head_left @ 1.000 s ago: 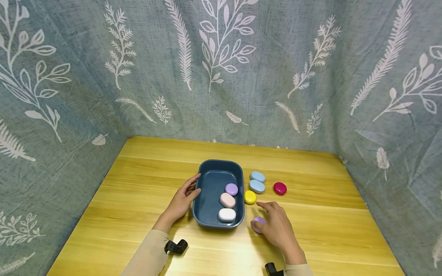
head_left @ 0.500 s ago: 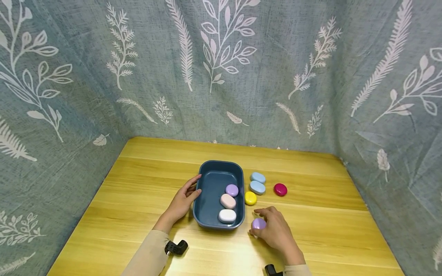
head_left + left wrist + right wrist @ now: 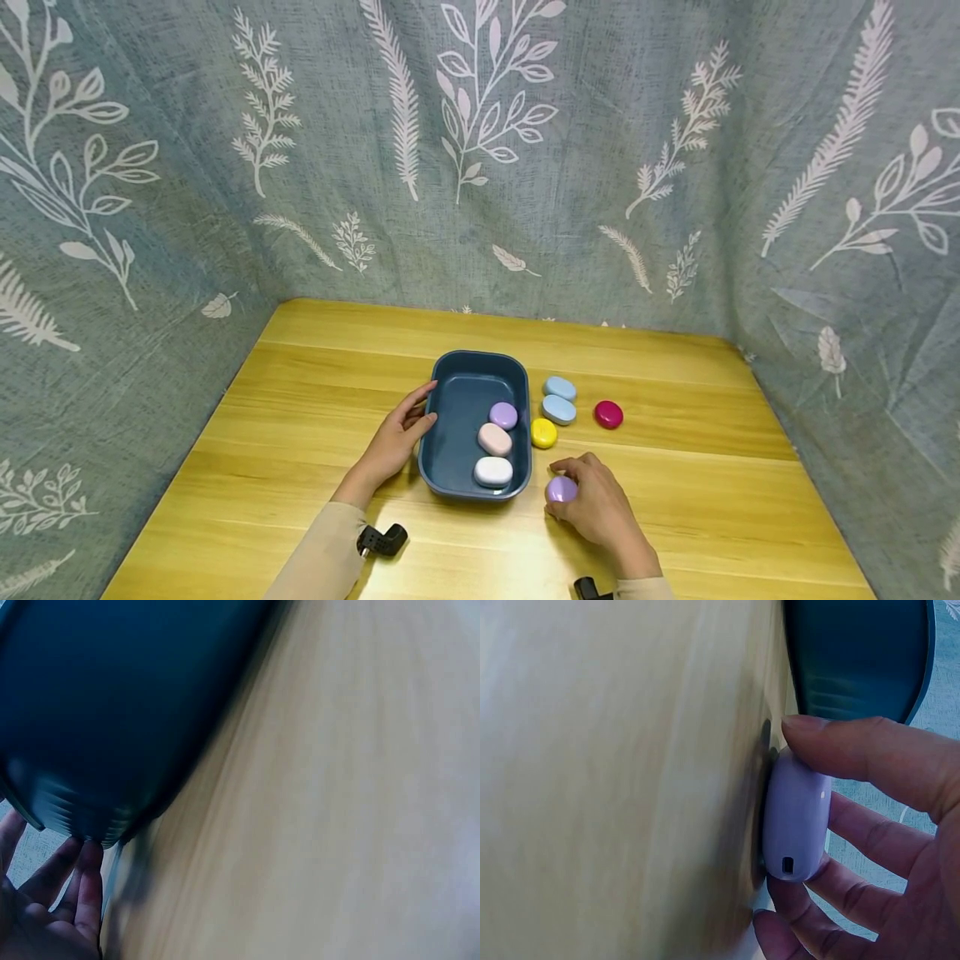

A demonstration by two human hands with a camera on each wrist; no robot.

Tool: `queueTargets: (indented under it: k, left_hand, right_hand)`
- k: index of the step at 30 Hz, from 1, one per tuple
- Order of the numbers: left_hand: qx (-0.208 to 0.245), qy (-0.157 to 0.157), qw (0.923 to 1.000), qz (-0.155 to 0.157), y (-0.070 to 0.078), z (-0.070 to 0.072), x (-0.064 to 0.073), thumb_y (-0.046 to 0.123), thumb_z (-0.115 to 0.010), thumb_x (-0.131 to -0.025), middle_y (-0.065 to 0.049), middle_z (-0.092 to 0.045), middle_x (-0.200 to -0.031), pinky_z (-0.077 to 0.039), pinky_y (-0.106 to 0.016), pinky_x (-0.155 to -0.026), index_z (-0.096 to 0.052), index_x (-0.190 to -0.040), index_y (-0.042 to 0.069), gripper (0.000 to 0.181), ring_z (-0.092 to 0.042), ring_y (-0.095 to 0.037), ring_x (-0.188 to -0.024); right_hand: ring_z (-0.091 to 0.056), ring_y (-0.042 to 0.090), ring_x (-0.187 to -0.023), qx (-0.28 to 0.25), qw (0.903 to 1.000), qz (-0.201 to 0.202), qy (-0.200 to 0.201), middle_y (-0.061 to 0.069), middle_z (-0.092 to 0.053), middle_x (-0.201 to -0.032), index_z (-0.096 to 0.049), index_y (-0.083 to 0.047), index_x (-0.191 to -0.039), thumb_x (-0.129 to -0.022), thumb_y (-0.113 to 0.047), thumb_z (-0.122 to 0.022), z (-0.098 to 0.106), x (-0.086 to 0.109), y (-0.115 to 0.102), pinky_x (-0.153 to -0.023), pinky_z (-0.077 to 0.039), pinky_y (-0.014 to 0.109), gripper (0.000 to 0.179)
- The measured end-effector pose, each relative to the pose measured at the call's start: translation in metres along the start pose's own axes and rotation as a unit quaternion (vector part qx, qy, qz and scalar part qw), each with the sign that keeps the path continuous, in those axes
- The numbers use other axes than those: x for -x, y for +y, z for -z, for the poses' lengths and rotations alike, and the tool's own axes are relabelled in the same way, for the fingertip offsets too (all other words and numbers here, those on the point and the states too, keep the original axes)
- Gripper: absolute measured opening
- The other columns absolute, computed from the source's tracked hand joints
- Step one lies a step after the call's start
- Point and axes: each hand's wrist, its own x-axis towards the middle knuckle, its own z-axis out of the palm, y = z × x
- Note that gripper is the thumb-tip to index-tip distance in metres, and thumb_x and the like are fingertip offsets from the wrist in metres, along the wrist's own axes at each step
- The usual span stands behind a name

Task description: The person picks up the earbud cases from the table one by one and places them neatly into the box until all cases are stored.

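Against the left side of the dark blue tray (image 3: 453,433), my left hand (image 3: 388,446) lies with its fingers fairly straight, touching the rim and clasping nothing; a harder push could slide the tray right, into the yellow case (image 3: 543,433) just beside its right wall. Inside, along that same wall, lie the round lilac case (image 3: 503,416), the pale pink case (image 3: 494,439) and the white case (image 3: 492,472); a jolt could send these glossy shapes skidding leftward. Beyond the yellow one, two pale blue cases (image 3: 558,409) sit close together right of the tray, so bumping one might shift both. Right of the tray's near end, my right hand (image 3: 600,504) pinches the other lilac case (image 3: 562,490); its smooth, rounded sides could slip from an off-centre hold. Farthest right of the tray, the magenta case (image 3: 608,414) is probably safe from knocks.

From my left wrist, I see fingertips meeting a ribbed patch (image 3: 82,817) on the tray's outside, which the head view hides. From my right wrist, a small dark slot (image 3: 787,865) shows in the pinched case's edge; the head view gives only its lilac top. I cannot tell whether that case is touching the tabletop (image 3: 262,433).
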Motion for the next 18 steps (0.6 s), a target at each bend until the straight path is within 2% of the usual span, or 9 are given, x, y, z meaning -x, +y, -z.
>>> queueTargets:
  k: [18]
  left_hand:
    - [-0.006, -0.003, 1.0000, 0.000, 0.0009, 0.0004, 0.0007, 0.031, -0.060, -0.107, -0.005, -0.039, -0.165, -0.042, -0.052, -0.119, -0.041, -0.159, 0.031, 0.056, -0.047, -0.034, -0.147]
  right_hand:
    - [-0.058, 0.016, -0.095, -0.014, 0.9994, 0.020, 0.025, 0.000, -0.063, -0.104, -0.075, -0.015, -0.120, -0.072, -0.019, -0.094, -0.0019, -0.0012, 0.0000, -0.082, -0.050, 0.035, 0.052]
